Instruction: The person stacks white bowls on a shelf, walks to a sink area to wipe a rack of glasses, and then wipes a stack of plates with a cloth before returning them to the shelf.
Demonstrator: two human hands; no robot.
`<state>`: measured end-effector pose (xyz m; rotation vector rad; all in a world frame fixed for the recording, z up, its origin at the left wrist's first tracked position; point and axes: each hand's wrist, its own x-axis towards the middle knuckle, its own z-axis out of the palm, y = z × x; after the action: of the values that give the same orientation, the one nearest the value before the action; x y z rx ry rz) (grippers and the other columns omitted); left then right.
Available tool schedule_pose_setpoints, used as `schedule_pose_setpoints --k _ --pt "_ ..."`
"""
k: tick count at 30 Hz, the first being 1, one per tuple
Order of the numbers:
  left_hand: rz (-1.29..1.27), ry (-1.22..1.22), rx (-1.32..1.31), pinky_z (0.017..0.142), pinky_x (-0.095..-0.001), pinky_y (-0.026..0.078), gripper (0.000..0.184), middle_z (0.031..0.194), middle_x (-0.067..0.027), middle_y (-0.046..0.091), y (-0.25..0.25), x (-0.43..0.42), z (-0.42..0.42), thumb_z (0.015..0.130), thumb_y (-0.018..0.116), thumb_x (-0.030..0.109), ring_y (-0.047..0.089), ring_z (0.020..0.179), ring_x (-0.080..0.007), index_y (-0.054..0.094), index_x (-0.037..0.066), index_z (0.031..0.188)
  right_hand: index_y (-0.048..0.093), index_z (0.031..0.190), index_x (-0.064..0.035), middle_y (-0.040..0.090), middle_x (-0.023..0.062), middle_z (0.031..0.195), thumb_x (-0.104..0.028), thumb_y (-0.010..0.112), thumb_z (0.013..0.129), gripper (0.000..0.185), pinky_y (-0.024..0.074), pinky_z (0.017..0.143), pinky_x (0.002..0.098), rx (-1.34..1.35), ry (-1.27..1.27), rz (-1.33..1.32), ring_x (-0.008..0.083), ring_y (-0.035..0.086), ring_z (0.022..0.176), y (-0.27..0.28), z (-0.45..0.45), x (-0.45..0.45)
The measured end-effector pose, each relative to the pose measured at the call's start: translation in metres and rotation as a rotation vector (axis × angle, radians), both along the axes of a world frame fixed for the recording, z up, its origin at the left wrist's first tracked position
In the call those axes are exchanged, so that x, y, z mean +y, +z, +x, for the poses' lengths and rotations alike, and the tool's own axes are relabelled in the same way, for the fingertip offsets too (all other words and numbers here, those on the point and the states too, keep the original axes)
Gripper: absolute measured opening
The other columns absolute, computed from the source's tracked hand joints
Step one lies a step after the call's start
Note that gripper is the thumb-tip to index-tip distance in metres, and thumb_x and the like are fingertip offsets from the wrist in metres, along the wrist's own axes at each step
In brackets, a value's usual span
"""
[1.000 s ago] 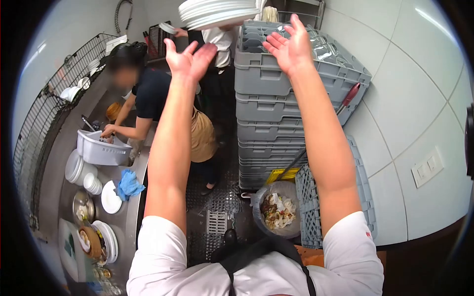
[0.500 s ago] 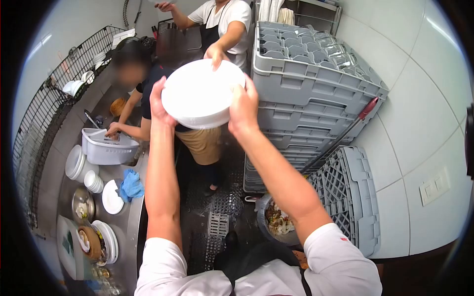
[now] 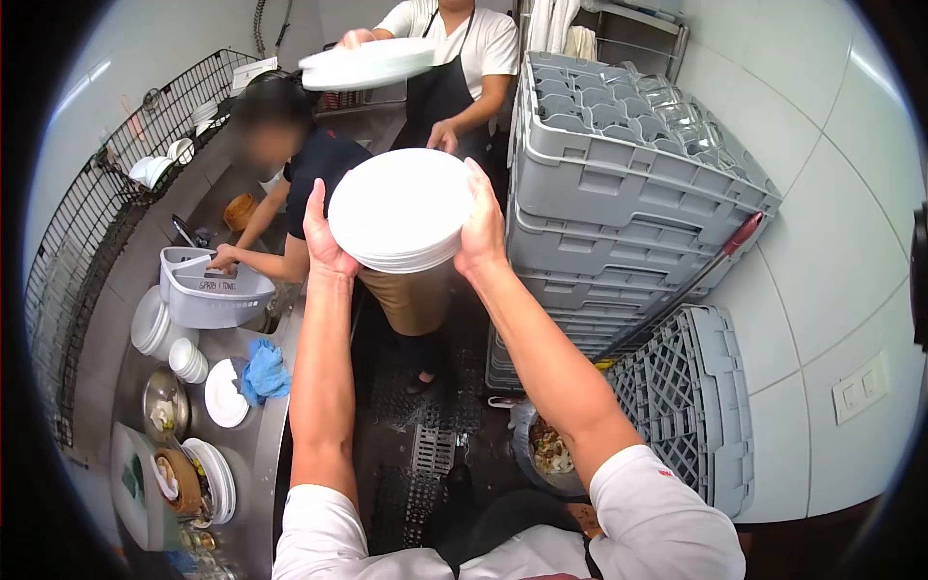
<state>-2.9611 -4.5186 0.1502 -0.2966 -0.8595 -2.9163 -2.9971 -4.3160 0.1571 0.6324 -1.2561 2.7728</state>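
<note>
A stack of white plates [image 3: 401, 208] is held out in front of me at arm's length, seen from above. My left hand [image 3: 327, 234] grips its left rim with the thumb up the side. On the opposite rim my right hand [image 3: 481, 224] is closed, fingers under the edge. Just beyond, a co-worker in a dark apron holds more white plates [image 3: 367, 66] in one raised hand; these are slightly blurred. That person's other hand [image 3: 444, 136] is lowered behind my stack, apart from it.
Grey glass racks [image 3: 619, 159] are piled on the right, with a red-handled pole [image 3: 742, 235] leaning there. On the left, another person holds a grey caddy [image 3: 215, 307] over the steel counter [image 3: 266, 464], among stacked dishes. A food-waste bin [image 3: 551, 451] stands below my right arm.
The co-worker's hand has come off my plates and dropped back. Their other hand has brought more plates forward into view. My stack has moved slightly lower and right in view.
</note>
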Motion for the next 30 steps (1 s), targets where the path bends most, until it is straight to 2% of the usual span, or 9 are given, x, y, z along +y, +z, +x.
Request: schedule_pose_setpoints --k 3,6,9,15,18,19,22,23,30 --pt "-0.009 -0.016 0.017 0.108 -0.0472 0.042 0.093 0.139 -0.0206 0.054 -0.002 -0.001 -0.004 0.086 0.051 0.072 0.054 0.124 -0.0363 0.048 -0.005 0.138 0.029 0.15 0.004 0.038 0.0176 0.152 -0.048 0.036 0.103 0.07 0.0276 0.116 0.0368 -0.088 0.081 -0.033 0.0257 0.036 0.14 0.01 0.0 -0.003" --pt "-0.036 0.006 0.053 0.111 -0.0475 0.038 0.104 0.148 -0.0201 0.044 -0.007 -0.005 -0.008 0.084 0.048 0.079 0.047 0.133 -0.0363 0.038 -0.004 0.146 0.04 0.143 0.0029 0.048 0.0149 0.142 -0.049 0.042 0.103 0.066 0.0333 0.11 0.0341 -0.109 0.039 -0.076 0.0209 0.044 0.131 0.002 -0.012 -0.014" --pt "-0.058 0.026 0.091 0.112 -0.0472 0.036 0.109 0.153 -0.0193 0.038 -0.008 -0.007 -0.008 0.082 0.048 0.082 0.042 0.136 -0.0353 0.03 -0.002 0.15 0.04 0.144 0.0021 0.048 0.0142 0.141 -0.049 0.046 0.102 0.066 0.0322 0.11 0.0344 -0.044 0.11 -0.071 0.0215 0.044 0.132 -0.005 -0.019 -0.017" --pt "-0.129 -0.057 0.087 0.112 -0.0492 0.037 0.113 0.151 -0.0195 0.04 -0.018 -0.023 -0.01 0.078 0.054 0.082 0.044 0.135 -0.0355 0.031 -0.003 0.15 0.042 0.142 0.0001 0.052 0.0139 0.135 -0.032 0.052 0.093 0.059 0.0343 0.108 0.0354 -0.037 0.068 -0.048 0.0233 0.047 0.127 -0.027 -0.016 -0.021" --pt "-0.127 -0.14 0.113 0.112 -0.0476 0.036 0.109 0.15 -0.0189 0.041 -0.025 -0.036 -0.019 0.08 0.055 0.079 0.042 0.137 -0.0342 0.031 -0.002 0.15 0.048 0.135 -0.0056 0.056 0.0095 0.129 -0.037 0.052 0.094 0.052 0.0387 0.105 0.0376 -0.072 0.035 -0.079 0.0228 0.052 0.122 -0.043 -0.01 -0.023" --pt "-0.127 -0.134 0.105 0.11 -0.0468 0.039 0.104 0.146 -0.0182 0.046 -0.023 -0.033 -0.017 0.082 0.058 0.075 0.046 0.133 -0.0333 0.032 -0.001 0.149 0.048 0.134 -0.006 0.057 0.0094 0.127 -0.038 0.053 0.093 0.052 0.0398 0.104 0.0376 -0.061 0.044 -0.122 0.0223 0.053 0.121 -0.049 -0.011 -0.024" --pt "-0.275 0.022 0.093 0.108 -0.0482 0.042 0.098 0.144 -0.0193 0.049 -0.021 -0.017 -0.013 0.084 0.056 0.073 0.051 0.129 -0.0342 0.037 -0.001 0.146 0.043 0.141 -0.0006 0.053 0.015 0.132 -0.035 0.054 0.09 0.062 0.0385 0.104 0.0357 -0.069 0.042 -0.107 0.0248 0.05 0.122 -0.059 -0.009 -0.015" --pt "-0.244 0.027 0.078 0.105 -0.047 0.045 0.093 0.14 -0.0191 0.052 -0.023 -0.012 -0.01 0.086 0.057 0.069 0.053 0.126 -0.0329 0.041 -0.002 0.144 0.043 0.141 -0.0004 0.053 0.0153 0.132 -0.036 0.055 0.09 0.064 0.0386 0.103 0.0359 -0.074 0.022 -0.083 0.0249 0.051 0.121 -0.061 -0.009 -0.012" --pt "-0.215 -0.051 0.182 0.099 -0.0446 0.051 0.095 0.137 -0.0194 0.054 -0.03 0.002 -0.005 0.085 0.058 0.07 0.057 0.122 -0.0313 0.04 -0.004 0.143 0.04 0.144 0.0004 0.052 0.0153 0.133 -0.042 0.056 0.092 0.069 0.0387 0.104 0.0357 0.019 -0.038 -0.041 0.025 0.05 0.123 -0.06 0.008 0.008"
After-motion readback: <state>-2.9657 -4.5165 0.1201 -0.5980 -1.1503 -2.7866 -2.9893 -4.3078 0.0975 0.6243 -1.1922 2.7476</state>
